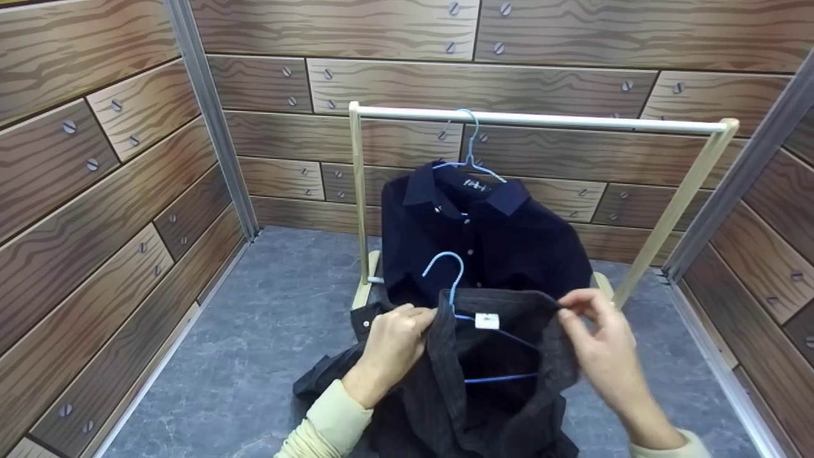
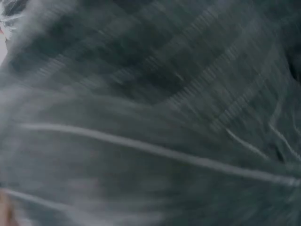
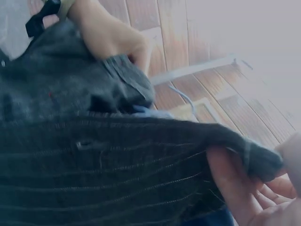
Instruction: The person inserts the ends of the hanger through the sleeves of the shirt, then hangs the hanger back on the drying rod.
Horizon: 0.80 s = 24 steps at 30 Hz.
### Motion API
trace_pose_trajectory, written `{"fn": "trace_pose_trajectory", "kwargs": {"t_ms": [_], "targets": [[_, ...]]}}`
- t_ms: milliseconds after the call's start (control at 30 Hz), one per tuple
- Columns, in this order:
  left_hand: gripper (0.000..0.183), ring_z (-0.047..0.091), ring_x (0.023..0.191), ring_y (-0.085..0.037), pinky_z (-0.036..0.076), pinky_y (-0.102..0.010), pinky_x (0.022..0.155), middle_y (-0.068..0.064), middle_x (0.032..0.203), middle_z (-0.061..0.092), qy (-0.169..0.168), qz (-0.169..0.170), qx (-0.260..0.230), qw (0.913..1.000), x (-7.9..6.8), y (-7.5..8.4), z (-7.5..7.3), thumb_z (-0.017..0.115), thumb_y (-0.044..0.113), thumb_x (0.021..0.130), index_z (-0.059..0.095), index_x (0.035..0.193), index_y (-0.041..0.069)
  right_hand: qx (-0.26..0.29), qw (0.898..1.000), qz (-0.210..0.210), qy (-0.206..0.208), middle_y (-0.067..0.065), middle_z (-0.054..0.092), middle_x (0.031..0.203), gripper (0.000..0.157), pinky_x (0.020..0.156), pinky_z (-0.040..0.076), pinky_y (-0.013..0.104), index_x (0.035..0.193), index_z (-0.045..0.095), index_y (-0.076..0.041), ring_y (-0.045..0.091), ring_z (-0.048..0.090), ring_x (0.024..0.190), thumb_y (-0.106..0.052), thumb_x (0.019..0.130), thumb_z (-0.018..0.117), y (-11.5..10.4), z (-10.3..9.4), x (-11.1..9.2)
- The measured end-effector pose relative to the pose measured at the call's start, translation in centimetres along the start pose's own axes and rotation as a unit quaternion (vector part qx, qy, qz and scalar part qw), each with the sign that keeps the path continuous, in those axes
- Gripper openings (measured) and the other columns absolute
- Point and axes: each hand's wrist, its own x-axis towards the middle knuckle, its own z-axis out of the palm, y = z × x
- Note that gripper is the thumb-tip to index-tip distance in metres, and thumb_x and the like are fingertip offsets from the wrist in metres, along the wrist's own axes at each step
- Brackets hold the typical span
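Note:
A dark grey pinstriped shirt is held up by its neck opening in the head view. At the left edge of that opening my left hand pinches the cloth, while my right hand pinches the right edge between thumb and fingers. A blue wire hanger sits inside the shirt, its hook rising out of the neck. Close by in the right wrist view, my fingers grip a striped edge with a buttonhole. Blurred grey cloth fills the left wrist view.
Behind the grey shirt, a navy shirt hangs on another blue hanger from the white rail of a wooden rack. Wood-patterned walls enclose the grey marbled floor.

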Motion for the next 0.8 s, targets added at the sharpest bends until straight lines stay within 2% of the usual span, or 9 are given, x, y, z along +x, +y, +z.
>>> {"fn": "trace_pose_trajectory", "kwargs": {"t_ms": [100,200,267,367,533,633,733,800], "targets": [[0.015,0.068,0.071,-0.007,0.054,-0.024,0.061,0.01,0.081,0.075,0.002,-0.024,-0.047,0.9986,0.3,0.3,0.1,0.078,0.007,0.078,0.076,0.086,0.02,0.016,0.999,-0.021,-0.022,0.002,0.061,0.083,0.016,0.063,0.046,0.02,0.102,0.059,0.001,0.006,0.057,0.074,0.011,0.09,0.059,-0.3,1.7,-0.5],[0.005,0.068,0.072,-0.007,0.054,-0.023,0.063,0.009,0.079,0.074,0.007,-0.037,-0.095,0.9948,0.7,0.5,0.0,0.076,0.015,0.084,0.076,0.084,0.02,0.044,0.997,-0.011,-0.061,0.003,0.06,0.083,0.018,0.053,0.047,0.023,0.104,0.058,-0.002,0.006,0.056,0.068,0.01,0.09,0.06,-0.7,3.2,-1.1],[0.006,0.067,0.071,-0.006,0.053,-0.022,0.063,0.009,0.078,0.073,0.012,-0.044,-0.13,0.9905,1.0,0.5,-0.2,0.073,0.02,0.088,0.075,0.083,0.02,0.06,0.995,-0.005,-0.086,0.003,0.059,0.082,0.02,0.05,0.047,0.024,0.104,0.057,-0.003,0.006,0.056,0.066,0.01,0.09,0.061,-0.9,3.9,-1.4],[0.013,0.066,0.071,-0.004,0.052,-0.019,0.065,0.009,0.077,0.073,0.017,-0.064,-0.186,0.9803,1.4,0.6,-0.6,0.069,0.024,0.092,0.074,0.081,0.02,0.08,0.99,-0.002,-0.115,0.003,0.058,0.081,0.022,0.05,0.049,0.026,0.104,0.057,-0.005,0.007,0.057,0.065,0.011,0.089,0.061,-1.4,4.8,-1.8],[0.012,0.066,0.074,0.0,0.053,-0.017,0.068,0.008,0.081,0.075,0.02,-0.097,-0.261,0.9602,1.9,1.0,-1.1,0.069,0.022,0.093,0.075,0.083,0.018,0.116,0.983,-0.031,-0.141,0.003,0.058,0.084,0.021,0.052,0.047,0.024,0.104,0.059,-0.007,0.007,0.057,0.071,0.008,0.089,0.062,-2.2,6.2,-2.2],[0.012,0.062,0.069,0.003,0.052,-0.016,0.064,0.008,0.076,0.073,0.026,-0.111,-0.281,0.953,2.2,1.4,-1.2,0.073,0.023,0.088,0.074,0.078,0.018,0.151,0.971,-0.053,-0.177,0.001,0.059,0.088,0.019,0.053,0.047,0.024,0.106,0.058,-0.007,0.006,0.056,0.071,0.004,0.092,0.061,-2.6,7.2,-2.5],[0.017,0.054,0.061,0.003,0.048,-0.016,0.058,0.008,0.066,0.067,0.028,-0.113,-0.297,0.9476,2.5,1.6,-1.4,0.076,0.024,0.084,0.069,0.07,0.018,0.199,0.951,-0.078,-0.222,0.001,0.057,0.09,0.016,0.055,0.046,0.025,0.109,0.054,-0.002,0.004,0.054,0.072,0.004,0.094,0.057,-2.6,8.1,-2.8],[0.019,0.052,0.06,0.003,0.047,-0.016,0.056,0.007,0.064,0.064,0.025,-0.108,-0.305,0.9458,2.7,1.6,-1.5,0.077,0.023,0.083,0.067,0.068,0.018,0.221,0.941,-0.078,-0.244,0.001,0.056,0.091,0.016,0.057,0.046,0.024,0.111,0.051,-0.001,0.005,0.054,0.074,0.005,0.096,0.055,-2.6,8.4,-2.9]]}}
